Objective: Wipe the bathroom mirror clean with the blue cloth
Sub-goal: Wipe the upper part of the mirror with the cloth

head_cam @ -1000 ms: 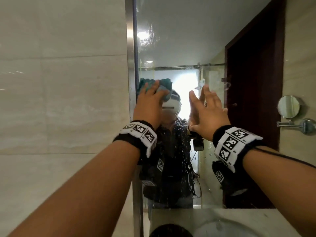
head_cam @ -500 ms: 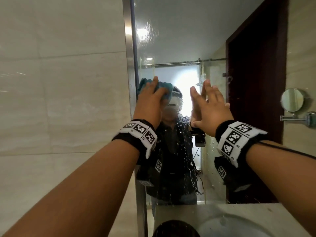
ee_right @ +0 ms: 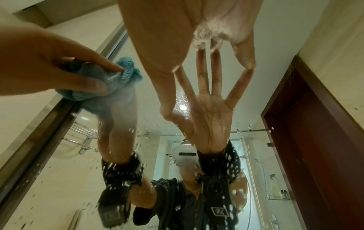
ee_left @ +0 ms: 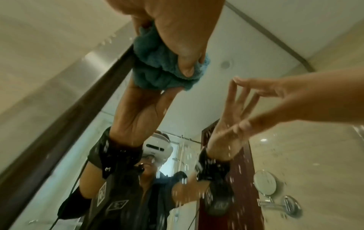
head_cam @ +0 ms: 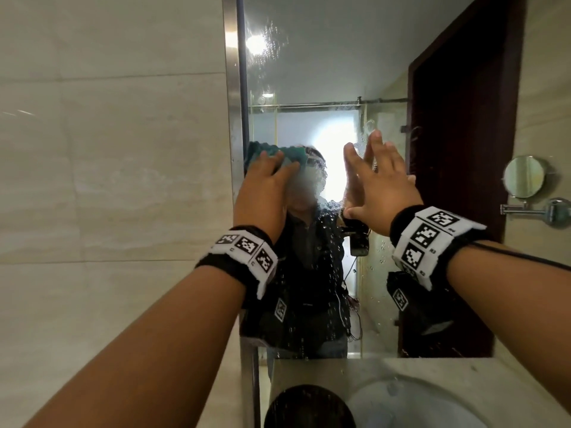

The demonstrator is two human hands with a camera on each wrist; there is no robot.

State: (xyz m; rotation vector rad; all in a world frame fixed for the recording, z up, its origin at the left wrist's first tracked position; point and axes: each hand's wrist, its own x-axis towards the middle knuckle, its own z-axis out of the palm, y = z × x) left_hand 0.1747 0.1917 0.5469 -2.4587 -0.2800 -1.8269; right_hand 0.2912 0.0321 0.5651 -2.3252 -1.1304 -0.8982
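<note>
The blue cloth [head_cam: 290, 152] [ee_left: 157, 65] [ee_right: 118, 77] is bunched against the mirror [head_cam: 324, 72] close to its metal left edge. My left hand [head_cam: 275, 163] [ee_left: 177, 38] grips the cloth, thumb and fingers curled over it, and presses it to the glass. To the right, my right hand [head_cam: 370, 168] [ee_right: 212, 45] [ee_left: 275, 93] is spread, its straight fingertips touching the glass and holding nothing. Water droplets [head_cam: 327, 242] speckle the lower glass. The glass under the cloth is hidden.
Beige tiled wall [head_cam: 108, 180] lies left of the mirror frame [head_cam: 231, 88]. A round shaving mirror [head_cam: 523, 177] sticks out on an arm from the right wall. Below are the counter [head_cam: 463, 369], a white basin [head_cam: 401, 406] and a dark round object [head_cam: 309, 409].
My left hand has slid the cloth a little down the glass near the left edge. The right hand stays spread on the mirror at about the same spot.
</note>
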